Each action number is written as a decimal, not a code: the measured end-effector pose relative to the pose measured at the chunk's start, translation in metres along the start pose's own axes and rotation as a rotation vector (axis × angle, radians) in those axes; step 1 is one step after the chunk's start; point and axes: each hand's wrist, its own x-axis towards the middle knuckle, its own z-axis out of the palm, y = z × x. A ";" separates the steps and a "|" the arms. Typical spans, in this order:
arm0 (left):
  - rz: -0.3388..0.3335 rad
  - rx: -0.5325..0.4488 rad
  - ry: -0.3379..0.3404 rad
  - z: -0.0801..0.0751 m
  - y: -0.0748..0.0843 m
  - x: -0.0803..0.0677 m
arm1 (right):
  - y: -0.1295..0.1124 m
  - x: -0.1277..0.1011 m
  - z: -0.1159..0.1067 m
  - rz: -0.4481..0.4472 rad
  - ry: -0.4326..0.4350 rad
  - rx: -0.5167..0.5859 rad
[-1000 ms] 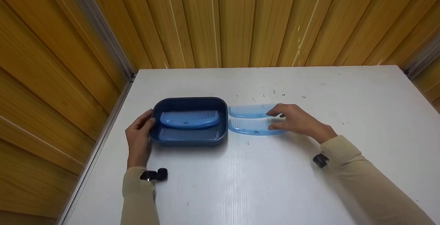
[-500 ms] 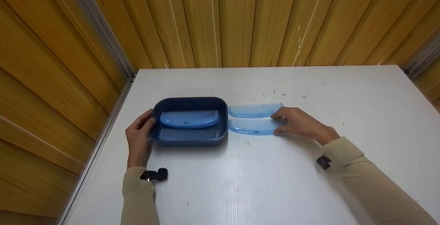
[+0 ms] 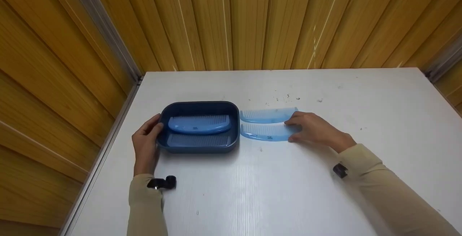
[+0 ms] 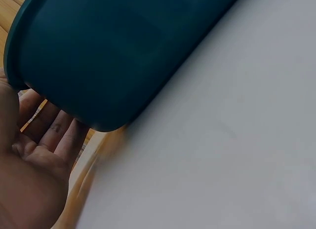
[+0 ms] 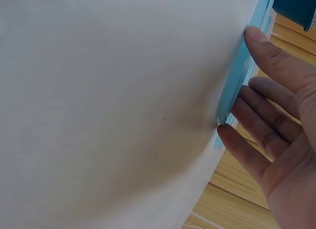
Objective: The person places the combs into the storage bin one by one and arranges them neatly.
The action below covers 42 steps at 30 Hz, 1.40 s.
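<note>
My left hand [image 3: 146, 138] holds the left end of a dark blue plastic box [image 3: 198, 149], thumb at the rim and fingers along the outside wall. Inside lie two blue combs, the upper comb [image 3: 198, 125] behind the lower comb [image 3: 198, 141]. To the right of the box, two light blue combs lie flat on the table, the far comb [image 3: 267, 115] behind the near comb [image 3: 265, 132]. My right hand [image 3: 312, 129] grips the right end of the near comb. In the right wrist view the thumb [image 5: 264, 44] presses its curved spine, with fingers round the end.
The white table [image 3: 274, 192] has its back edge against a yellow wood-plank wall [image 3: 252, 23]. Dark specks [image 3: 288, 97] mark the surface behind the combs. A second plank wall [image 3: 54, 102] stands along the left side.
My right hand has shifted slightly right and toward me, its thumb and fingers coming to the near comb's right end. The left hand and box have stayed in place.
</note>
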 end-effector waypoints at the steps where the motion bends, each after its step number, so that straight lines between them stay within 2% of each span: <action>1: -0.003 0.002 -0.001 0.000 0.000 0.000 | 0.000 0.000 0.000 0.005 -0.003 0.000; 12: -0.043 0.014 -0.005 -0.002 -0.002 0.003 | 0.003 0.000 0.001 0.025 -0.042 -0.025; 20: -0.012 -0.009 -0.010 -0.001 -0.002 0.001 | 0.000 -0.002 0.002 0.068 -0.071 -0.005; 30: 0.014 0.014 0.003 0.000 -0.001 0.000 | 0.005 -0.007 0.005 0.030 -0.028 0.018; 42: -0.012 -0.020 -0.015 -0.001 -0.001 0.001 | 0.003 -0.012 -0.003 -0.012 0.047 0.064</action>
